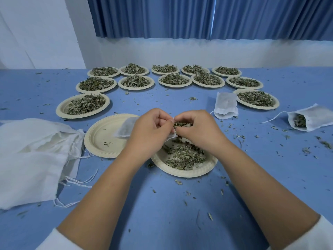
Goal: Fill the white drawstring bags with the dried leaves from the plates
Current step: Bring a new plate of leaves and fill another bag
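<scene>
1. Key relation: the drawstring bag (126, 129) lies to the left of the right hand (194, 130). Its long axis runs roughly left to right, with the closed end out over the empty plate (97, 136) and the mouth facing right, where the two hands meet. The left hand (149, 130) is nearer, being on the bag itself. The right hand is just beside the mouth.
2. Left hand: the fingers are curled and pinch the bag at its mouth edge, holding it clear of the tabletop (162, 213).
3. Right hand: the fingertips are drawn together on a pinch of dried leaves (182, 124) held at the mouth. Fingers hide whether any leaf is yet past the rim.
4. Supply: the near plate (207, 170) sits directly beneath both hands and is partly covered with leaves, so spill would probably land on it.
5. Judgement: the coming move is likely a short leftward push along the bag's axis, which needs the mouth held spread.
6. Surroundings: two filled bags (226, 105) lie on the right and a heap of unfilled bags (32, 150) on the left. Full plates (174, 81) stand in rows beyond.
</scene>
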### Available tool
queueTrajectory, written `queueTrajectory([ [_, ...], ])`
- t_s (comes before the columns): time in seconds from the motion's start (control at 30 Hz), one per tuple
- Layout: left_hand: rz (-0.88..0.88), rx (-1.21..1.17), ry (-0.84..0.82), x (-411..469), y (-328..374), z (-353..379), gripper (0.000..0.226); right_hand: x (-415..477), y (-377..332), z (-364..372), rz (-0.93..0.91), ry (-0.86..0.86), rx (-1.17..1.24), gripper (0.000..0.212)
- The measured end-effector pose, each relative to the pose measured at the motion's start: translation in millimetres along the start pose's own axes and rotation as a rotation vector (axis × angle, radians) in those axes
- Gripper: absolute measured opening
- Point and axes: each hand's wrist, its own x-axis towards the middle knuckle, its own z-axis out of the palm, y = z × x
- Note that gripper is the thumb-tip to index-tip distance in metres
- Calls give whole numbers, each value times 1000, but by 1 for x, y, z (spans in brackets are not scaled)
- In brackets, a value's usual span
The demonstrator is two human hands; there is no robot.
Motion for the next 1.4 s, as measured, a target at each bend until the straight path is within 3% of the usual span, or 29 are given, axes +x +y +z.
queueTrajectory([
  [0.1,12,33,9,1,-2,1,8,1,1,-2,41,-52,49,19],
  [0.23,9,54,74,3,-2,-1,9,3,0,-5,216,-186,335,13],
  [0.4,4,66,89,2,-3,-1,8,8,3,-5,341,-220,562,33],
  [0.57,13,104,88,2,-3,1,9,8,5,-4,324,-253,504,38],
  [0.8,20,91,98,2,-3,0,10,0,-3,-3,201,-101,294,12],
  [1.13,37,134,-23,-2,0,2,8,-2,-1,5,86,0,131,14],
  [1.2,37,106,-15,-2,1,2,8,-2,-1,4,121,-28,213,12],
  [1.3,9,33,45,0,1,-1,9,1,-3,-2,248,-133,547,7],
  [1.4,-8,2,89,1,1,-2,10,5,-4,-8,354,-174,780,17],
])
